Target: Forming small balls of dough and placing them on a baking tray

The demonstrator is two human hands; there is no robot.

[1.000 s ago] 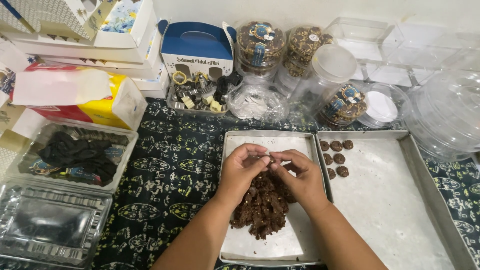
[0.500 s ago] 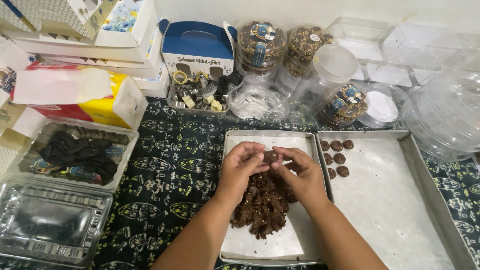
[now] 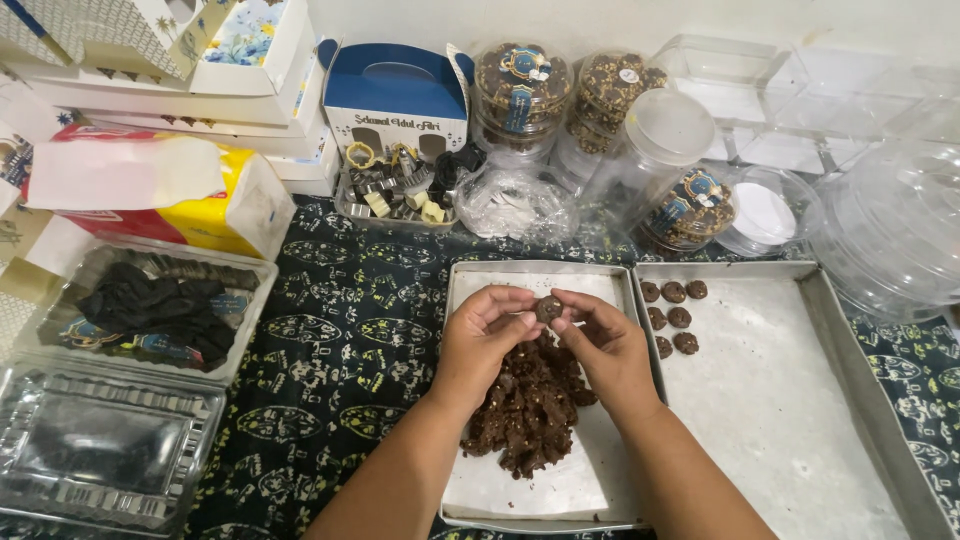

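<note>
My left hand (image 3: pixel 487 345) and my right hand (image 3: pixel 605 345) meet above a metal tray (image 3: pixel 485 490). Between the fingertips of both sits a small round ball of brown dough (image 3: pixel 548 308). Under the hands a lumpy heap of the same brown dough (image 3: pixel 528 415) lies on the tray. To the right, a larger metal tray (image 3: pixel 800 420) carries several small formed dough pieces (image 3: pixel 674 315) along its left edge.
Jars of cookies (image 3: pixel 520 90) and clear plastic lids and containers (image 3: pixel 890 220) stand at the back. A blue gift box (image 3: pixel 395 95), a tissue pack (image 3: pixel 160 190) and clear clamshell boxes (image 3: pixel 100 450) fill the left. A dark patterned cloth (image 3: pixel 340 340) covers the table.
The hands have risen slightly from the heap and brought the small dough ball up between the fingertips, rounding it.
</note>
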